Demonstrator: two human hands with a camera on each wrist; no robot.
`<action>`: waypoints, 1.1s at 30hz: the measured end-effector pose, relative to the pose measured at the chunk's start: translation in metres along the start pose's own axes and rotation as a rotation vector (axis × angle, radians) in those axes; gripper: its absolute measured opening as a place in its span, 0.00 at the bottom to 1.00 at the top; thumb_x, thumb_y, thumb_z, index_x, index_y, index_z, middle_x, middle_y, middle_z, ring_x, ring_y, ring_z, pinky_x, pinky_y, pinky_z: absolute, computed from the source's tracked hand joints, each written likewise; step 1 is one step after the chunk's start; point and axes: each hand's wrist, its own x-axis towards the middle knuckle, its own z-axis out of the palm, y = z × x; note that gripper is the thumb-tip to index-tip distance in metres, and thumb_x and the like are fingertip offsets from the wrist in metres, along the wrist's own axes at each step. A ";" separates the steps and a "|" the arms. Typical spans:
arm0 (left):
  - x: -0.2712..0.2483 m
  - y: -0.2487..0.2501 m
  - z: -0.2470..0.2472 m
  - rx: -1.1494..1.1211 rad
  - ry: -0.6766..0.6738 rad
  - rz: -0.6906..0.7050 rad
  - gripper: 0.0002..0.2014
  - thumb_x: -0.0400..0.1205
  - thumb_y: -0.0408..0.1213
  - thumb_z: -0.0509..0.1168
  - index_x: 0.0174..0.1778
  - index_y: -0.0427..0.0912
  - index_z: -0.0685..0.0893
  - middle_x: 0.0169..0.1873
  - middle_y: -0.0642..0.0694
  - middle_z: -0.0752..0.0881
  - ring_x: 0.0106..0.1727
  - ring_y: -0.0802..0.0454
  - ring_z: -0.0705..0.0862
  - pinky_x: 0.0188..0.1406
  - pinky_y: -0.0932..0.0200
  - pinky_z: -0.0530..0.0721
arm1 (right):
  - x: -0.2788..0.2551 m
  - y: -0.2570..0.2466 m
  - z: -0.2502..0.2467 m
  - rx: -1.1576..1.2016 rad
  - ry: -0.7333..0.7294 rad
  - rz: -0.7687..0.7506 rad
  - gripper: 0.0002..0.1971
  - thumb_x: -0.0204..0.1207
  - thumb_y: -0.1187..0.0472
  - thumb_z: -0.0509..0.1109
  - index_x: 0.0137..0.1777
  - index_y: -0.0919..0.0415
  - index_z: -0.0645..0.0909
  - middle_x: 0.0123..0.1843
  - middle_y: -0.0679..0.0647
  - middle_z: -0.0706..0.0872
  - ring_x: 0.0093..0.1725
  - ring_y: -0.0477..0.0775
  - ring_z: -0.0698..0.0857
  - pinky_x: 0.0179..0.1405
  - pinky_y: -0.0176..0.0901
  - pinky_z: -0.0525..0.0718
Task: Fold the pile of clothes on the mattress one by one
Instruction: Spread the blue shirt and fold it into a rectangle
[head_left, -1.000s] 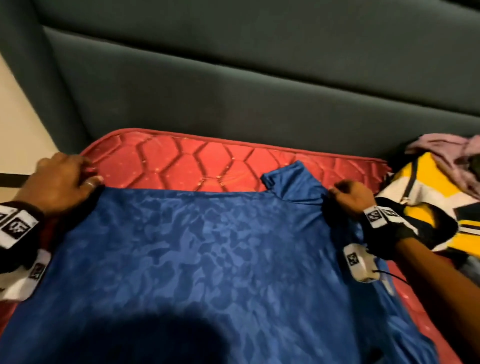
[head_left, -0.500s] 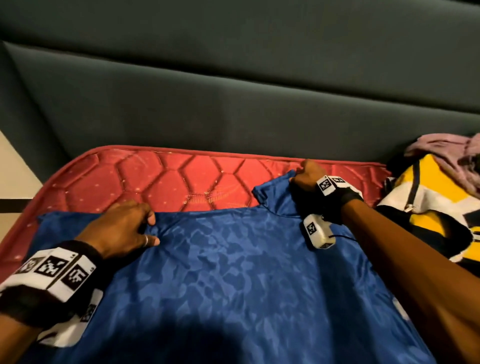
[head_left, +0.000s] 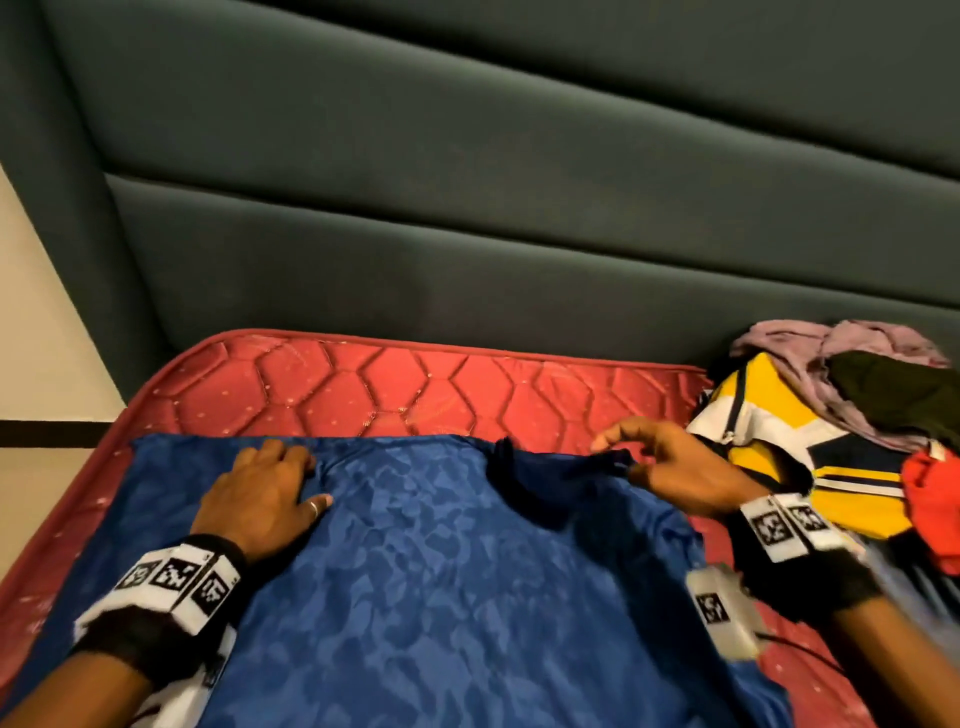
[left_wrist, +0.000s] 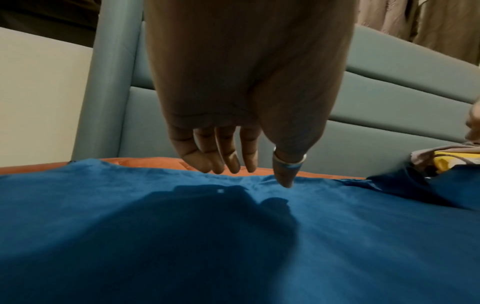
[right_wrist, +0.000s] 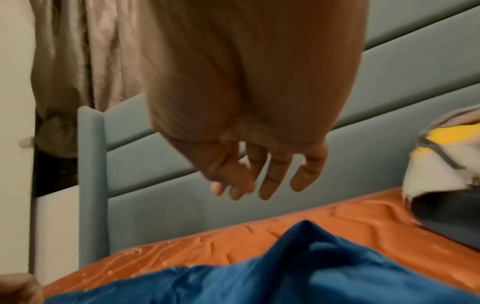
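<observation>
Blue shirt (head_left: 441, 561) lies spread flat on the red mattress (head_left: 322, 384), the pile (head_left: 831, 431) waiting at right. Left hand (head_left: 265, 499) presses it flat, grip wide; right hand (head_left: 670, 462) hovers over the sleeve, fingers loose, holding nothing. Best smooth outward first, then fold the sleeve in squarely.

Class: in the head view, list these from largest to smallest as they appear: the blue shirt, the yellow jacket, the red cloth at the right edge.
1. Blue shirt, largest by far.
2. Yellow jacket.
3. Red cloth, smallest, though the frame cuts it off.
</observation>
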 end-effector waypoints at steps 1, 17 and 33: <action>-0.008 0.003 0.001 -0.021 -0.006 -0.005 0.23 0.80 0.59 0.67 0.65 0.50 0.77 0.63 0.46 0.77 0.68 0.41 0.74 0.66 0.44 0.79 | -0.010 0.007 0.004 0.014 0.019 0.033 0.21 0.71 0.85 0.64 0.52 0.61 0.85 0.49 0.46 0.87 0.49 0.33 0.84 0.48 0.19 0.75; -0.010 0.161 0.043 0.124 -0.112 0.485 0.30 0.83 0.62 0.40 0.83 0.66 0.61 0.85 0.57 0.60 0.78 0.44 0.65 0.69 0.43 0.73 | -0.034 0.055 0.097 -0.438 -0.009 0.155 0.26 0.75 0.60 0.62 0.72 0.39 0.79 0.77 0.35 0.76 0.77 0.54 0.72 0.73 0.62 0.69; -0.163 0.025 -0.008 -0.270 0.161 -0.063 0.26 0.82 0.56 0.67 0.67 0.41 0.85 0.65 0.37 0.86 0.66 0.34 0.83 0.67 0.40 0.80 | -0.141 0.021 0.094 0.457 0.703 0.468 0.15 0.74 0.56 0.73 0.58 0.62 0.86 0.50 0.57 0.86 0.54 0.55 0.83 0.64 0.56 0.81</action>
